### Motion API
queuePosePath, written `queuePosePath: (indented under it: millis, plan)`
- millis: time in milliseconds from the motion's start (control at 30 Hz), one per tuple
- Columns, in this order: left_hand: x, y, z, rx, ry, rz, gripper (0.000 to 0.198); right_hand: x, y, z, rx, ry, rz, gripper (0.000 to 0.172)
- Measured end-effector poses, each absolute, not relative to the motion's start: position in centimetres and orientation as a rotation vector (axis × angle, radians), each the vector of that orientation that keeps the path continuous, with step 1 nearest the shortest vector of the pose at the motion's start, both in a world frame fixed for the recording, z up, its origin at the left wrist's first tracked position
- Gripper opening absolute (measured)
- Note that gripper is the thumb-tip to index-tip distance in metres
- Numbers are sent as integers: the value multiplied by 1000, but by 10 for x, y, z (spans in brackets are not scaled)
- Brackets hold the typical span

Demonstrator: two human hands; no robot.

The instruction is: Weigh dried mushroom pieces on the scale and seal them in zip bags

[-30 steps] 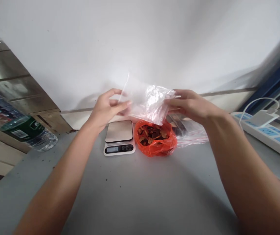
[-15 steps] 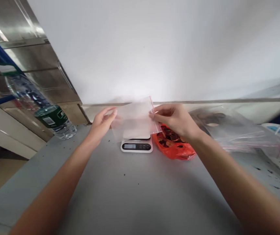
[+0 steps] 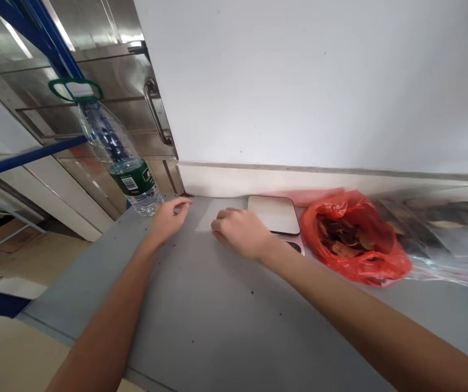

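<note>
A clear zip-lock bag (image 3: 208, 216) lies on the grey tabletop between my two hands, its outline faint. My right hand (image 3: 239, 231) is closed over the bag's right side, fingers bent and fingertips at the plastic. To the left of the bag, my left hand (image 3: 170, 220) is apart from it, with fingers loosely bent and nothing visible in them. Just beyond my right hand sits a kitchen scale (image 3: 272, 212) with a bare weighing plate. My right hand and wrist hide part of its front panel.
Right of the scale stands an open red plastic bag (image 3: 311, 239) of dried brown slices. Farther right are clear zip bags (image 3: 454, 239), some with dark contents. A large water bottle (image 3: 135, 182) with a green handle stands at the table's left edge. A white wall (image 3: 299, 98) rises behind.
The zip-lock bag has gone from above the scale down to the tabletop left of it. My left hand has come off the bag. The view has swung left.
</note>
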State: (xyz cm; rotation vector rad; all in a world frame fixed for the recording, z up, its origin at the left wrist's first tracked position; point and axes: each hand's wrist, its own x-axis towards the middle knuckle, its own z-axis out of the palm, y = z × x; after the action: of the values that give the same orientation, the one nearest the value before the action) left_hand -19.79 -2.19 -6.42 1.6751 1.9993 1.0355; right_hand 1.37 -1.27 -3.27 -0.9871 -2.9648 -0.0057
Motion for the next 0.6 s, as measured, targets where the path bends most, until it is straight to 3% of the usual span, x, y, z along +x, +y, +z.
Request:
queuePosePath:
  millis: [267,433,600]
  plan:
    - [-193,-21,-80,2382,1700,377,45,29,-17,-50,-813,-3019,262,26]
    - [-181,-16,-68,2583,1773,471,43,95,-16,-18,-660,-2661,430,25]
    - [-119,-11,-38,2832,1547,680,39,191,-13,28,-1201,-2368,395,37]
